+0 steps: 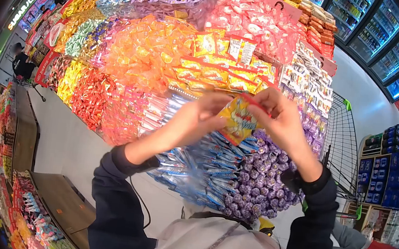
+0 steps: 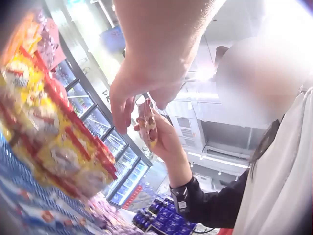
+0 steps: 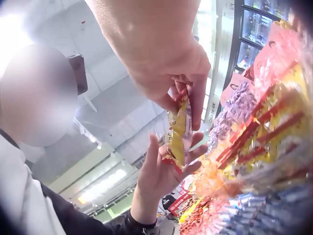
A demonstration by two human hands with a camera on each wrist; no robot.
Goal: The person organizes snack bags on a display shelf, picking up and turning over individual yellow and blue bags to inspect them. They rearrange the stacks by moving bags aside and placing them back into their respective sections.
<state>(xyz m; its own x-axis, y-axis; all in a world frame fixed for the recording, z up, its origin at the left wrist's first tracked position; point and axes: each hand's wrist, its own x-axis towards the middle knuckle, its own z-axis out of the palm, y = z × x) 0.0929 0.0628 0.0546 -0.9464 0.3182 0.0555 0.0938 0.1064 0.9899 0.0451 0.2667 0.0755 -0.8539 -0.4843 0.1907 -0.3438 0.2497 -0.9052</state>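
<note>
A small yellow and red candy packet is held up in front of the sweets display. My right hand pinches its upper corner between thumb and fingers, as the right wrist view also shows on the packet. At the packet's other end is my left hand, its thumb apart and its fingers loosely spread around the lower edge in the right wrist view. Below and behind the hands lie similar yellow packets, blue-wrapped sweets and purple round-wrapped sweets.
Heaps of orange-wrapped sweets, red sweets and pink packets fill the display. A wire shopping cart stands at the right, before lit drink fridges. Wooden-topped shelves are at the lower left. A person stands far left.
</note>
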